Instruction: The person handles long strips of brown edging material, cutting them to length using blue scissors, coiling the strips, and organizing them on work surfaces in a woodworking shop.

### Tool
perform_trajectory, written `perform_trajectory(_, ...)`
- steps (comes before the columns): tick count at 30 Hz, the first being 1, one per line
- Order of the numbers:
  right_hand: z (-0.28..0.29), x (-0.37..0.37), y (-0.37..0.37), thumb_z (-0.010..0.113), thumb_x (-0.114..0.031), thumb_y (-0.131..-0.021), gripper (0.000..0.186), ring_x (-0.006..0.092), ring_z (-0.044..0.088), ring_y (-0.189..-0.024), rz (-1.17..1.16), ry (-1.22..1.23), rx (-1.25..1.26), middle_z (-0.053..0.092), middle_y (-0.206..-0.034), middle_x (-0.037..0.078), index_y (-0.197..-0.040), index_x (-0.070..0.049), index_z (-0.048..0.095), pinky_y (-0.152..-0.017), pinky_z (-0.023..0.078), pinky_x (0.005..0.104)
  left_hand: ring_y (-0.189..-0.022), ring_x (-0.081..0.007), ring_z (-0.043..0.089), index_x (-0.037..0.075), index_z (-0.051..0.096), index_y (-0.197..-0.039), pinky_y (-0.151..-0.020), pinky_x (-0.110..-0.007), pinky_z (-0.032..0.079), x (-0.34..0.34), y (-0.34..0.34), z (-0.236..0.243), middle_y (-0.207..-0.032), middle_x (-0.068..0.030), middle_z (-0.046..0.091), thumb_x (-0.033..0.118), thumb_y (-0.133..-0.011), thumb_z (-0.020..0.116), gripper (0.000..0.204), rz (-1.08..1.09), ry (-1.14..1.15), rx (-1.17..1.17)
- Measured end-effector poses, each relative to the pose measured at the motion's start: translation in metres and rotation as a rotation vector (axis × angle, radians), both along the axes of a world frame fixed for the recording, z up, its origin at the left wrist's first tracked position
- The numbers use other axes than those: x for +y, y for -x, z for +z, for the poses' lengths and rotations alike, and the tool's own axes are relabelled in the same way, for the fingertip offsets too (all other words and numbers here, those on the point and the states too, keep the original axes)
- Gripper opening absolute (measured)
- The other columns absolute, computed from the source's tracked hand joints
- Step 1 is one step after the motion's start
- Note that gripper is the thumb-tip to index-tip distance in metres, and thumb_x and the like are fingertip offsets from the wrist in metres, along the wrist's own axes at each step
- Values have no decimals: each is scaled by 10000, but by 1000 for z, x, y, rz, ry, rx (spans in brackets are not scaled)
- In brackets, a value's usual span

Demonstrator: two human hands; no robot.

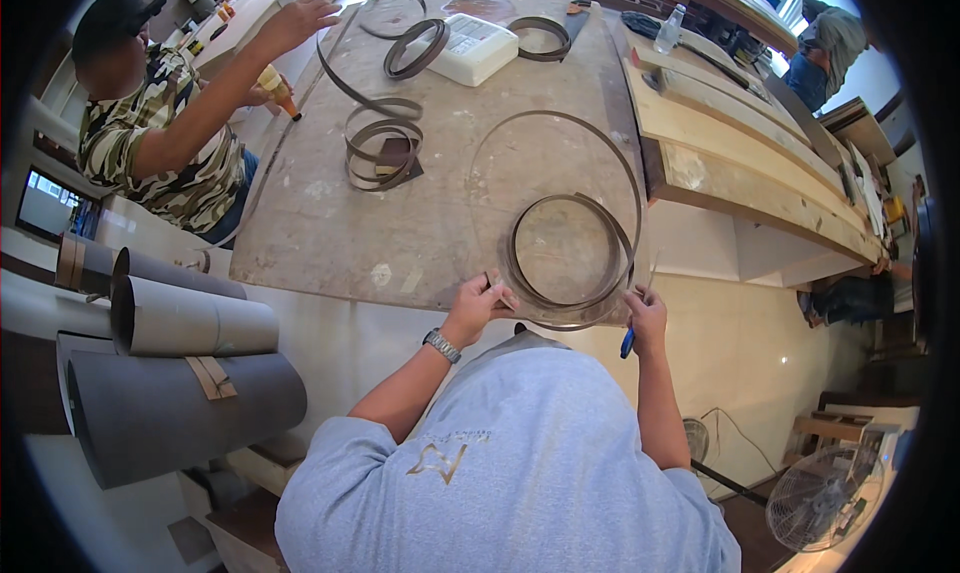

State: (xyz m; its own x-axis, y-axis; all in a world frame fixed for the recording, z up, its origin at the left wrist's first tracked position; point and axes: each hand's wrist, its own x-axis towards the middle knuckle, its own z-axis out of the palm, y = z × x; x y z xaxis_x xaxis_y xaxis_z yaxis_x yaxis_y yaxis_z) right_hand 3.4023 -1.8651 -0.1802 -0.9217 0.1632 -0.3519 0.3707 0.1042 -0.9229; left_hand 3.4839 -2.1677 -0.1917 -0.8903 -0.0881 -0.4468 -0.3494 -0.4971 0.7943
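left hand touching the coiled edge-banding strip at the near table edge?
Touching. The head view shows the left hand with fingers pinched on the coiled strip at its near-left side, no gap visible.

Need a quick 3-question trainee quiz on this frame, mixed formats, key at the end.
1. True or false: the left hand and the right hand both grip the coiled brown strip at the near edge of the worktable.
2. What blue thing hangs below the right hand? A) a blue-handled tool B) a cup C) a rag
3. Fill in: the grey rolls lie to the person's ____.

Key: 1 true; 2 A; 3 left. Other strip coils lie farther up the worktable, near a co-worker's arm.
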Motion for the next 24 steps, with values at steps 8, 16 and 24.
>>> perform_trajectory(8, -4, -4, -3, 668, -114, -802, 524, 48, 412, -453, 32, 107, -67, 622, -823, 53, -1244, 92, 479, -405, 343, 199, -834, -213, 663, -1, 534, -988, -730, -348, 582, -5, -4, -6, -947, -98, 621, 147, -952, 513, 153, -138, 100, -100)
perform_trajectory(16, 26, 4, -7, 671, -58, -771, 596, 65, 425, -454, -25, 210, 0, 512, -687, 11, -1294, 79, 419, -403, 336, 209, -779, -207, 659, -17, 528, -914, -673, -331, 589, -15, -3, -23, -870, -120, 626, 87, -921, 501, 107, -9, 199, -23)
perform_trajectory(24, 65, 23, 4, 666, 2, -777, 562, 71, 452, -473, -182, 318, 191, 542, -734, 14, -1282, 49, 423, -428, 351, 197, -770, -198, 644, -18, 558, -890, -662, -338, 584, -32, 0, -25, -887, -112, 618, 60, -895, 489, 105, -60, 328, -83)
